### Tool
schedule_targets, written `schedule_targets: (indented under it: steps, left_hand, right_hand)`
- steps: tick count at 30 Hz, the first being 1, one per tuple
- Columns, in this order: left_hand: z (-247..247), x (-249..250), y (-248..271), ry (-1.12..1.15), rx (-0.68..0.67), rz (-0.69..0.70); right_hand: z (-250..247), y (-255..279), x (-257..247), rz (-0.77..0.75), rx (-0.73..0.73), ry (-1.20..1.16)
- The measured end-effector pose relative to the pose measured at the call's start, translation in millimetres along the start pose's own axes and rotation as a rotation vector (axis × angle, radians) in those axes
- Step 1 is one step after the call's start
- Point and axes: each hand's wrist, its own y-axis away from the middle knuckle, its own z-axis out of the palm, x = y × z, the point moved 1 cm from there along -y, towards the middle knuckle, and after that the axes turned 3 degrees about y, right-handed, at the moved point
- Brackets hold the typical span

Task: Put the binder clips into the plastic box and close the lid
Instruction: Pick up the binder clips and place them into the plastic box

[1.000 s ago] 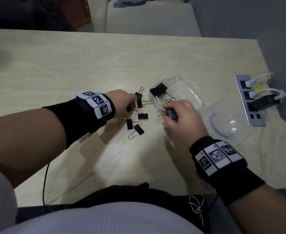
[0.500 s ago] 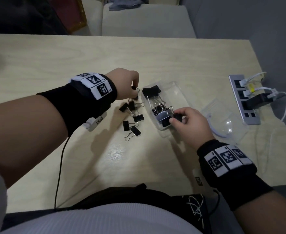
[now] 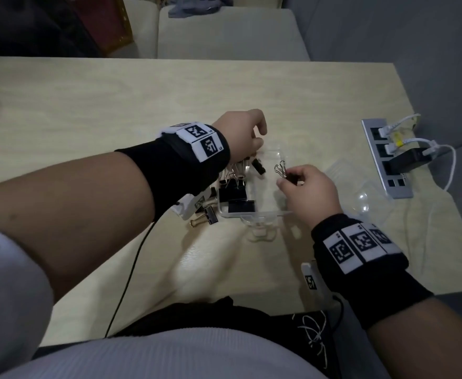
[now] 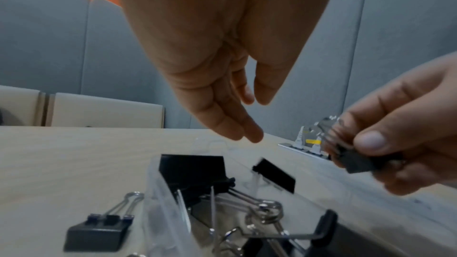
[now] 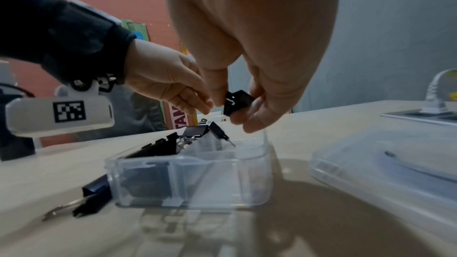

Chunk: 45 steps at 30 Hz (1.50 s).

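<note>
Overhead, right hand (image 3: 310, 191) pinches binder clip (image 3: 285, 173) — left hand (image 3: 242, 135) slack; no legible writing.

The plastic box (image 5: 193, 181) is of clear, smooth plastic with a light gloss, and so is the lid (image 3: 358, 184) beside it. The binder clips (image 3: 232, 194) in the box have matt black bodies and shiny bare wire handles. The surface (image 3: 115, 110) under the box looks like pale wood with fine grain and a soft sheen. The wristbands (image 3: 169, 165) are of black matt cloth.
</note>
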Motion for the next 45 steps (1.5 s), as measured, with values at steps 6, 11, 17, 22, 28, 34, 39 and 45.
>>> schedule_targets:
  steps: [6,11,17,22,28,34,39,45]
  left_hand:
    - [-10.3,-12.0,0.6,-0.024,0.036,-0.022]
    - [-22.4,-44.9,10.3,-0.200,0.019,-0.137]
    - [-17.1,-81.7,32.9,-0.473,-0.217,-0.285]
    - [-6.3,-92.0,37.7,-0.510,-0.288,-0.224]
    - [-2.0,-97.5,44.3,-0.428,-0.275,-0.182]
    - [1.0,-98.0,42.9,-0.500,-0.300,-0.129]
    - [4.1,-96.3,43.6,-0.558,-0.312,-0.136]
    - [8.9,-92.9,47.0,-0.606,-0.310,-0.133]
  right_hand:
    - [-1.2,2.8,-1.0,-0.027,-0.067,0.011]
    - [4.1,8.6,-3.7,-0.168,-0.039,0.087]
    - [23.5,45.9,-28.2,-0.446,-0.359,0.057]
    - [61.8,63.4,-38.5,-0.662,-0.598,0.393]
    - [90.3,66.4,-43.9,-0.695,-0.522,0.701]
    - [91.4,64.9,-42.2,-0.766,-0.505,0.864]
    - [86.2,67.6,-33.5,-0.775,-0.531,0.854]
    - [81.7,64.0,-24.0,-0.743,-0.509,0.787]
